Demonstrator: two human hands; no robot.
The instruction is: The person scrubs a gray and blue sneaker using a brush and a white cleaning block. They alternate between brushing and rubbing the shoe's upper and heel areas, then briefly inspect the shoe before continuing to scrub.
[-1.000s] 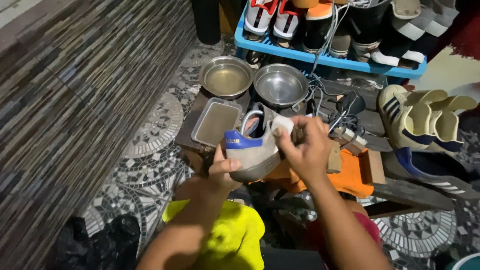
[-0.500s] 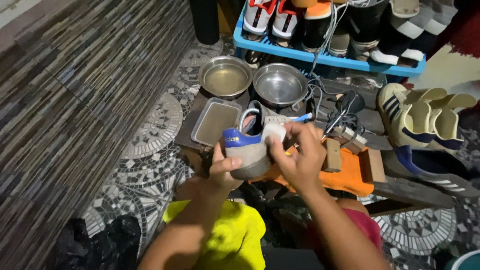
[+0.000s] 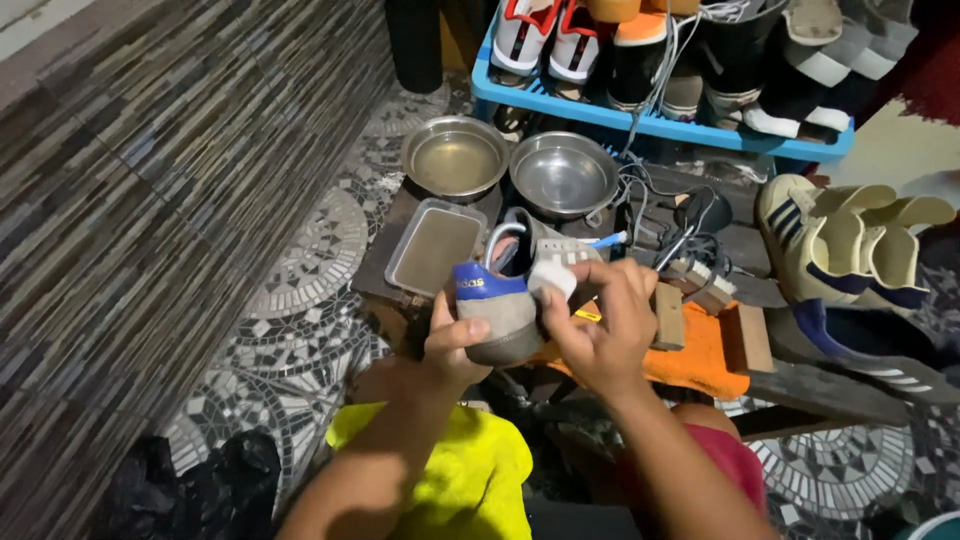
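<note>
- A grey shoe [image 3: 500,305] with a blue heel tab is held up between both hands, heel toward the camera, above the low surface [image 3: 400,225]; its toe end is hidden behind its own body.
- The left hand [image 3: 452,345] is clamped on the shoe's lower left side, thumb across the heel; the other fingers are hidden underneath.
- The right hand [image 3: 600,325] is closed around a small white pad [image 3: 552,280], pressing it against the shoe's right side near the heel; what the pad is made of is hard to tell.
- Just beyond the hands lies a clear rectangular container [image 3: 437,245], and past it two round metal bowls [image 3: 455,158], the left one holding liquid.
- To the right of the right hand sit an orange cloth [image 3: 690,360], a wooden block [image 3: 668,315], and a tangle of dark cords and small tools too cluttered to sort out.
- Farther right lies a cream sneaker with dark stripes [image 3: 850,240], and below it another dark shoe, partly cut by the frame edge.
- Beyond everything, a blue shoe rack [image 3: 660,125] carries several shoes, their tops cut off.
- Near the person's arms, a yellow cloth [image 3: 450,470] covers the lap.
</note>
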